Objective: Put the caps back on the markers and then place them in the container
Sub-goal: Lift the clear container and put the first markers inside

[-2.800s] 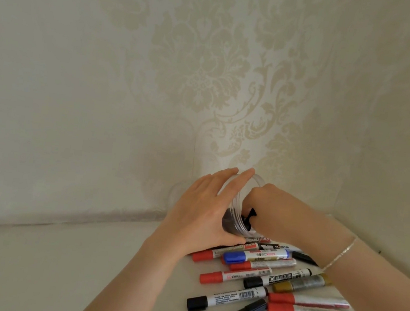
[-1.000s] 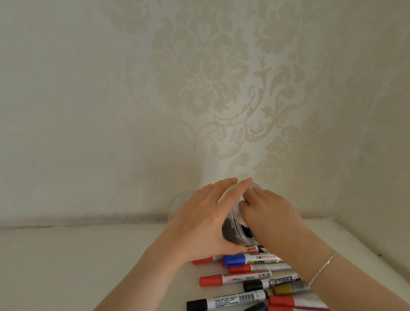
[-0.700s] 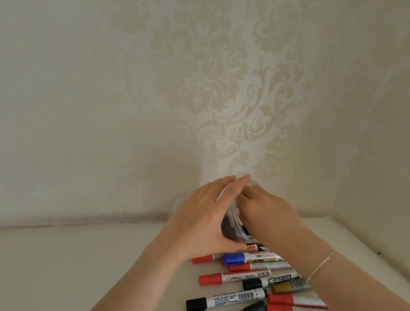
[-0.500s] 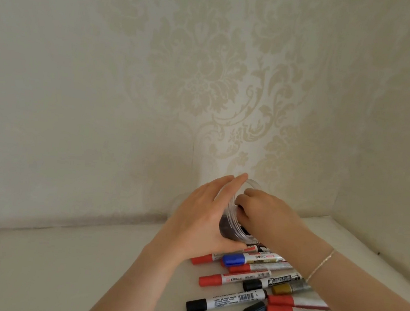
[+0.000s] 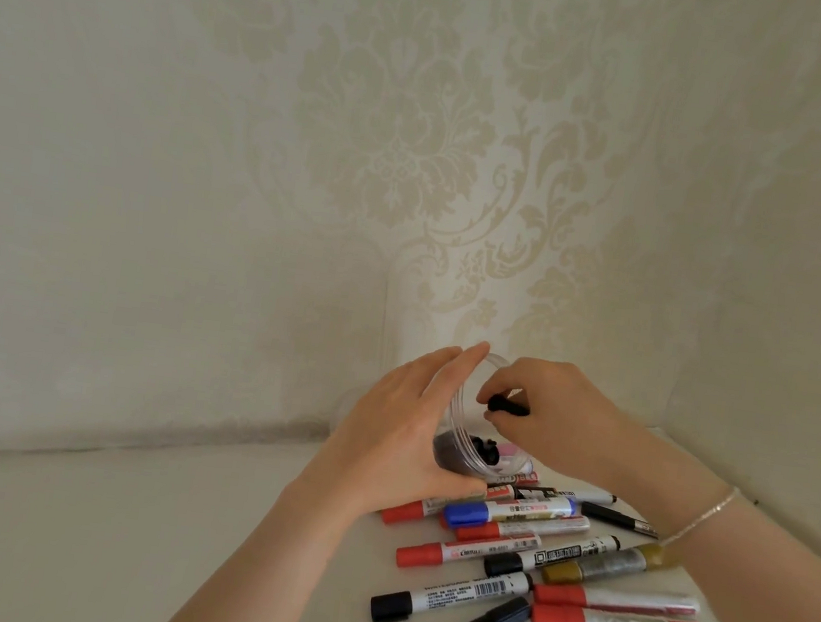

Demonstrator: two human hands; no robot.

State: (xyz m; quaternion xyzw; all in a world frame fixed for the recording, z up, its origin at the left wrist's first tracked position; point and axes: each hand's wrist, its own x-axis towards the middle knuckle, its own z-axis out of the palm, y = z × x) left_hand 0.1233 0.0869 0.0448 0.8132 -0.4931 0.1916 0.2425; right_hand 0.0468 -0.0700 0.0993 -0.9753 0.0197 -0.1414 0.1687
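Left hand (image 5: 402, 444) is cupping the tilted clear container (image 5: 463, 451) near the table's back edge; right hand (image 5: 550, 416) is pinching a black cap (image 5: 508, 406) at its rim. Cap-fetching step; next, presumably matching it to an uncapped marker.

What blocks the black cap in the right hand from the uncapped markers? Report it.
Nothing visible. The right hand pinches the black cap at the mouth of the clear container, which the left hand grips; the markers lie uncovered below.
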